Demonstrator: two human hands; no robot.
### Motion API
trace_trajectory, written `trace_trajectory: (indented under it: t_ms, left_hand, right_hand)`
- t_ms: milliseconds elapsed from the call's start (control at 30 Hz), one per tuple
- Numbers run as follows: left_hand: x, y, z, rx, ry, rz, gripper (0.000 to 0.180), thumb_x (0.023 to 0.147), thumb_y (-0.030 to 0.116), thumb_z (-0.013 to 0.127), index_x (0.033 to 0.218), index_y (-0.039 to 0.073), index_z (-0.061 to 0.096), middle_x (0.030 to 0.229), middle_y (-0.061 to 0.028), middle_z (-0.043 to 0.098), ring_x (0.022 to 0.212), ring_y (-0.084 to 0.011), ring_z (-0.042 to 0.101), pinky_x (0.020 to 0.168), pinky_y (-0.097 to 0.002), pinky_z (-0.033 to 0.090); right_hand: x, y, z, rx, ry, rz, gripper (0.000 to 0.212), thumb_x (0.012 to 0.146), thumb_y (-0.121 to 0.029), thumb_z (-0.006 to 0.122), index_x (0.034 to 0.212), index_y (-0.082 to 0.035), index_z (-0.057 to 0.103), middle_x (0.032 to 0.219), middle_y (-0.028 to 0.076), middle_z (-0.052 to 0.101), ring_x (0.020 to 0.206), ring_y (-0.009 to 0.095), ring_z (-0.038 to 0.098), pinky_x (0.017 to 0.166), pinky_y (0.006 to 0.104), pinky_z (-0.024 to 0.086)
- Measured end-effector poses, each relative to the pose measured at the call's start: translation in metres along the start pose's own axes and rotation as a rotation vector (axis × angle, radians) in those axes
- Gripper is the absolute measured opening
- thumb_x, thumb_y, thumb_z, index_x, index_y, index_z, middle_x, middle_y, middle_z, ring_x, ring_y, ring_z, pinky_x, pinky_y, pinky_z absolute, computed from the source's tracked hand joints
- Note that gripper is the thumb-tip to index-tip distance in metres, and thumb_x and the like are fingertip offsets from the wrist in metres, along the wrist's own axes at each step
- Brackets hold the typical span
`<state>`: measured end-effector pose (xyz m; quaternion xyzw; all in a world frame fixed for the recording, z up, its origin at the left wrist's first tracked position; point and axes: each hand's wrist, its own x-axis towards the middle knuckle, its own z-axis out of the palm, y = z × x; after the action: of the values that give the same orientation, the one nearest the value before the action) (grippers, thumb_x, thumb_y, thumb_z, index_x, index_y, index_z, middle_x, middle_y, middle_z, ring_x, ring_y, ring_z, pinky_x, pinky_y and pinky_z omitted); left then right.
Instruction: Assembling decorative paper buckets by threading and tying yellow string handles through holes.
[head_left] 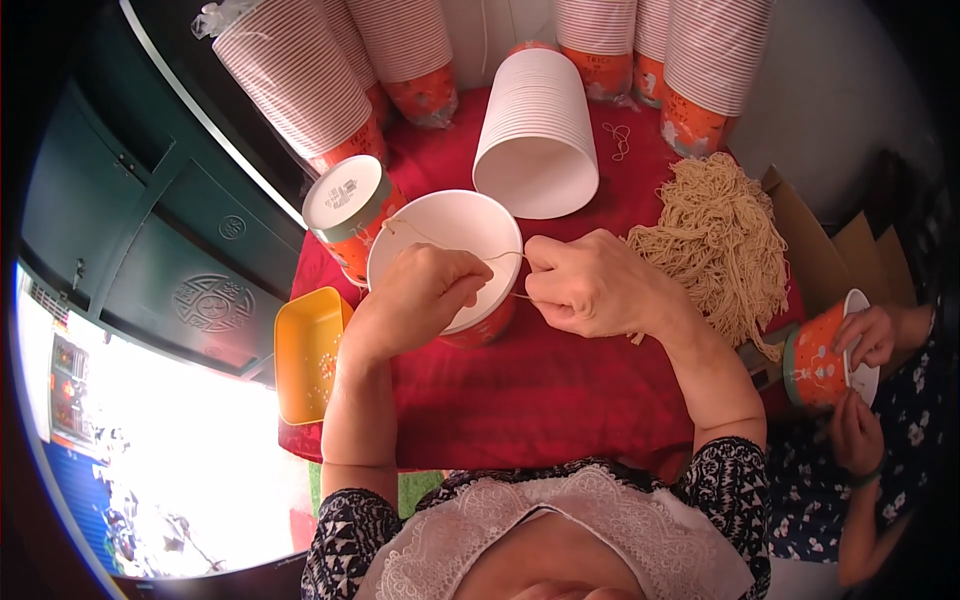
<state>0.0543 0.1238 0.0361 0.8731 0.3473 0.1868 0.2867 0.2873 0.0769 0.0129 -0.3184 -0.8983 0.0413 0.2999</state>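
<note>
A white-lined orange paper bucket (pixel 447 219) stands mouth-up on the table in front of me. A thin beige cord (pixel 508 253) runs from its left inner wall across the opening to my hands. Above the bucket's near part, my left hand (pixel 420 298) is closed in a pinch at the cord. My right hand (pixel 590 285), at the bucket's right edge, is closed on the cord too. A short length of it shows taut between the two hands. The fingertips of both hands are partly hidden.
A red cloth (pixel 560 400) covers the table. Around me are an upturned bucket (pixel 345 192), a yellow tub (pixel 296 355) with small bits, nested white buckets (pixel 535 110) lying sideways, tangled cords (pixel 715 250) and wrapped stacks (pixel 290 80). At right, a person's hands hold another bucket (pixel 815 350).
</note>
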Motion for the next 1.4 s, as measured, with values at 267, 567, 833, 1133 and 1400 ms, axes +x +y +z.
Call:
trace_trajectory:
  t_ms: [267,567,833,1133,1400]
  left_hand:
    - [0.002,-0.002,0.001,-0.009,-0.038,0.023,0.019,0.084,0.007,0.062,0.098,-0.001,0.072,0.076,-0.0179,0.069,0.070,-0.0295,0.068,0.066,-0.0378,0.052]
    - [0.007,-0.006,0.012,-0.024,-0.087,0.115,0.020,0.083,0.006,0.059,0.098,0.000,0.072,0.076,-0.0184,0.069,0.069,-0.0307,0.067,0.066,-0.0391,0.052]
    - [0.010,-0.006,0.012,-0.016,-0.119,0.089,0.014,0.083,0.006,0.058,0.084,-0.001,0.070,0.075,-0.0178,0.068,0.069,-0.0336,0.066,0.064,-0.0408,0.050]
    - [0.005,0.006,0.007,-0.050,0.069,-0.014,0.014,0.082,0.010,0.063,0.083,-0.004,0.066,0.074,-0.0192,0.067,0.066,-0.0300,0.066,0.061,-0.0382,0.049]
    - [0.010,0.001,0.011,-0.356,0.044,-0.035,0.008,0.078,0.006,0.064,0.075,-0.002,0.063,0.066,-0.0008,0.062,0.064,-0.0085,0.056,0.060,-0.0269,0.046]
  right_hand:
    - [0.002,0.003,0.008,0.007,0.110,-0.049,0.021,0.070,-0.002,0.069,0.064,-0.005,0.049,0.074,0.007,0.049,0.052,0.024,0.055,0.044,0.0361,0.041]
    - [0.004,0.003,0.017,-0.022,0.080,-0.049,0.013,0.074,-0.005,0.067,0.069,-0.004,0.055,0.078,0.009,0.051,0.056,0.026,0.060,0.048,0.0382,0.047]
    - [0.003,0.004,0.021,-0.060,0.074,-0.045,0.013,0.074,-0.006,0.069,0.071,-0.005,0.056,0.079,0.008,0.052,0.058,0.026,0.061,0.049,0.0379,0.049]
    - [0.000,0.006,0.016,-0.034,0.050,0.053,0.010,0.074,-0.005,0.069,0.083,-0.004,0.064,0.097,0.008,0.059,0.077,0.026,0.064,0.060,0.0391,0.052]
    - [0.002,0.002,0.017,-0.035,0.050,0.033,0.011,0.075,-0.007,0.069,0.084,-0.005,0.065,0.096,0.007,0.058,0.079,0.025,0.064,0.061,0.0380,0.052]
